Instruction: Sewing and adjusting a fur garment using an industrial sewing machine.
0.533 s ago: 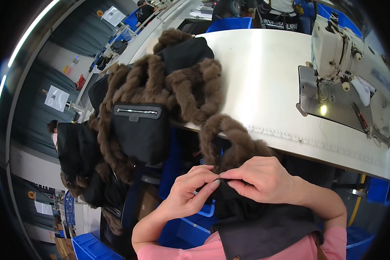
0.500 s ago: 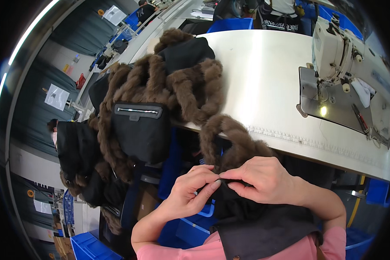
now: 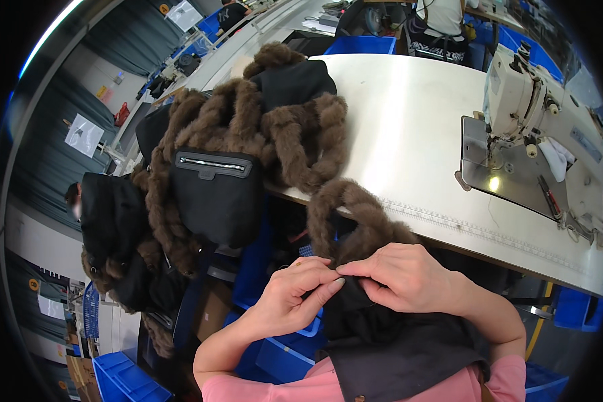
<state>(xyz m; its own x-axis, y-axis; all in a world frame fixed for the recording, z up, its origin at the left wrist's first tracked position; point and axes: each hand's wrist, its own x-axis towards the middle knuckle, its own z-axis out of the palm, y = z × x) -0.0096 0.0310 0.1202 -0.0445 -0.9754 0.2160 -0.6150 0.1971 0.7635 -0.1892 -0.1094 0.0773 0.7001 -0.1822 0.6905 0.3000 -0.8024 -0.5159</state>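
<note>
My left hand (image 3: 295,295) and my right hand (image 3: 409,278) meet in front of me at the table's near edge. Both are closed, with thumbs and forefingers pinching the edge of a black fabric piece (image 3: 398,352). The cloth hangs from my fingers and spreads over my lap, where a small metal snap or stud shows near its lower edge. Just beyond my fingertips, a loop of brown fur trim (image 3: 365,218) rests against the table edge and seems joined to the cloth. The exact spot being pinched is covered by my fingers.
A white sewing table (image 3: 402,120) lies ahead, with a sewing machine (image 3: 532,110) at the right and red-handled snips (image 3: 549,197) beside it. Black bags with fur trim (image 3: 218,201) are heaped at the left. Blue bins (image 3: 281,358) stand below.
My view has shifted slightly. Both hands keep their pinch on the black fabric, with the left fingers slightly rearranged.
</note>
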